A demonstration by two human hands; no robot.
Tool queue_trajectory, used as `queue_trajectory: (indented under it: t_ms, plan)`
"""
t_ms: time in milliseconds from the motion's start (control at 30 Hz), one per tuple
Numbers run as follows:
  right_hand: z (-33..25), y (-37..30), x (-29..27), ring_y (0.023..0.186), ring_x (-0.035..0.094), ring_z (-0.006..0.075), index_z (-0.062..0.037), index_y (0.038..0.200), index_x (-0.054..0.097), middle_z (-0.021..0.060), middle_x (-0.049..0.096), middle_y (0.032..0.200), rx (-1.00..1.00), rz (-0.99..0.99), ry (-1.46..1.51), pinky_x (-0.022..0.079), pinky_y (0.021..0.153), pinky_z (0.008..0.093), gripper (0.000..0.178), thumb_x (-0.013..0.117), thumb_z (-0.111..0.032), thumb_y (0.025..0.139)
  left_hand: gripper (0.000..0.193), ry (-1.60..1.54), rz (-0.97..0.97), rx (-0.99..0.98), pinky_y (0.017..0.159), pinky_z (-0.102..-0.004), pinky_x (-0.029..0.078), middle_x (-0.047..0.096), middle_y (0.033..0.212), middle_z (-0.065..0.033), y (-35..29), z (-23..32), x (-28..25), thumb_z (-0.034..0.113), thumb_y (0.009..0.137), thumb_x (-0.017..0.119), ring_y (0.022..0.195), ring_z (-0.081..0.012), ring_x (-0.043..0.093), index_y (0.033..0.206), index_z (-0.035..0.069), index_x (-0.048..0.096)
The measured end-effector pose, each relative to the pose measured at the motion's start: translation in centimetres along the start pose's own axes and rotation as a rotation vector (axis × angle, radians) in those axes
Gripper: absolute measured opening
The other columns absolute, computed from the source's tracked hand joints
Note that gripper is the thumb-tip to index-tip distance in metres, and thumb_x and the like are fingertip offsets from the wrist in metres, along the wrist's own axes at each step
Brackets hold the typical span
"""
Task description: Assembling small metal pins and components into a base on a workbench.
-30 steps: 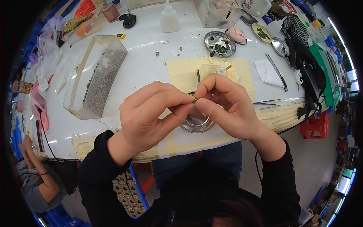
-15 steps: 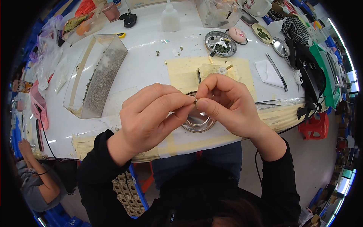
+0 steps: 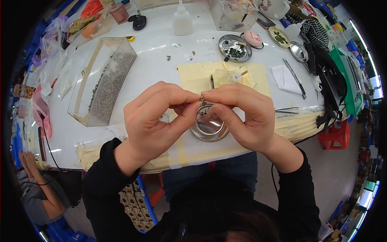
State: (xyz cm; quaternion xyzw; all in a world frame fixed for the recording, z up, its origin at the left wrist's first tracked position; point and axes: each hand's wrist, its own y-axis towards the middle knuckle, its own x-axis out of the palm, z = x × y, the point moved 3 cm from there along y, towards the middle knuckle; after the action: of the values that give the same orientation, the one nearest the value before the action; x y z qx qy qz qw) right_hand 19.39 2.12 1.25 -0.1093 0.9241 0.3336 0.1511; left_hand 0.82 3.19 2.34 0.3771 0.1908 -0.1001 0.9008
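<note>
My left hand (image 3: 155,115) pinches a tiny dark, metallic-looking piece (image 3: 202,99) between thumb and forefinger; its exact kind is too small to make out. My right hand (image 3: 250,115) meets it from the other side, forefinger tip against the piece, thumb a little lower, the other fingers curled. Just below the fingertips, a round shiny metal dish (image 3: 210,136) stands on the table with several tiny dark bits in it. Beyond the hands lies a yellowish wrapped block (image 3: 221,76) beside a small white nozzle-like piece (image 3: 236,76).
A clear bin of grey granules (image 3: 111,82) stands to the left. Farther back are a white squeeze bottle (image 3: 182,22) and a metal dish with dark green pieces (image 3: 248,51). Tweezers (image 3: 287,110), a pen-like tool (image 3: 296,80) and folded white paper (image 3: 282,79) lie right. Another person's hands (image 3: 28,161) show far left.
My right thumb has dropped away from the piece, and its forefinger has straightened toward my left fingertips. The pinched piece has moved slightly away from me and left, exposing more of the dish.
</note>
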Motion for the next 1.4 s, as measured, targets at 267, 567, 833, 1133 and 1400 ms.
queue_trajectory:
  t_ms: [267, 567, 833, 1133, 1400]
  plan:
    - [0.56, -0.45, 0.38, 0.077, 0.064, 0.0072, 0.0033, 0.110, 0.067, 0.0052, 0.069, 0.091, 0.528, -0.067, 0.617, 0.052, 0.069, 0.0200, 0.020, 0.062, -0.008, 0.094, 0.017, 0.013, -0.010, 0.029, 0.060, -0.0241, 0.047, 0.066, 0.079, -0.0090, -0.06, 0.10, -0.07, -0.010, 0.073, 0.073, 0.069, -0.0145, 0.061, 0.087, -0.002, 0.067]
    - [0.85, -0.49, 0.29, 0.075, 0.063, 0.0063, 0.0034, 0.102, 0.064, 0.0033, 0.066, 0.086, 0.578, -0.097, 0.621, 0.052, 0.068, 0.0195, 0.016, 0.063, -0.010, 0.093, 0.018, 0.062, -0.051, 0.074, 0.057, -0.0249, 0.048, 0.066, 0.079, -0.0099, -0.10, 0.42, 0.13, -0.009, 0.072, 0.074, 0.065, -0.0158, 0.062, 0.087, -0.002, 0.067]
    - [0.62, -0.44, 0.42, 0.074, 0.064, 0.0060, 0.0022, 0.098, 0.063, 0.0028, 0.066, 0.085, 0.547, -0.083, 0.543, 0.052, 0.067, 0.0193, 0.013, 0.063, -0.010, 0.094, 0.018, 0.049, -0.068, 0.064, 0.057, -0.0246, 0.048, 0.065, 0.076, -0.0089, -0.07, 0.43, 0.28, -0.009, 0.071, 0.074, 0.065, -0.0153, 0.062, 0.086, -0.001, 0.067]
    - [0.57, -0.38, 0.41, 0.076, 0.063, 0.0061, 0.0014, 0.099, 0.062, 0.0028, 0.066, 0.087, 0.593, -0.129, 0.576, 0.051, 0.069, 0.0201, 0.014, 0.060, -0.012, 0.096, 0.019, 0.023, -0.072, 0.069, 0.056, -0.0249, 0.047, 0.065, 0.076, -0.0089, -0.03, 0.49, 0.35, -0.009, 0.070, 0.074, 0.064, -0.0156, 0.061, 0.086, -0.001, 0.068]
    - [0.62, -0.34, 0.38, 0.077, 0.062, 0.0055, 0.0011, 0.098, 0.060, 0.0024, 0.065, 0.088, 0.584, -0.145, 0.609, 0.051, 0.070, 0.0201, 0.014, 0.057, -0.012, 0.097, 0.020, -0.017, -0.090, 0.051, 0.058, -0.0249, 0.047, 0.066, 0.077, -0.0089, 0.02, 0.23, 0.35, -0.008, 0.071, 0.075, 0.066, -0.0155, 0.061, 0.088, 0.000, 0.068]
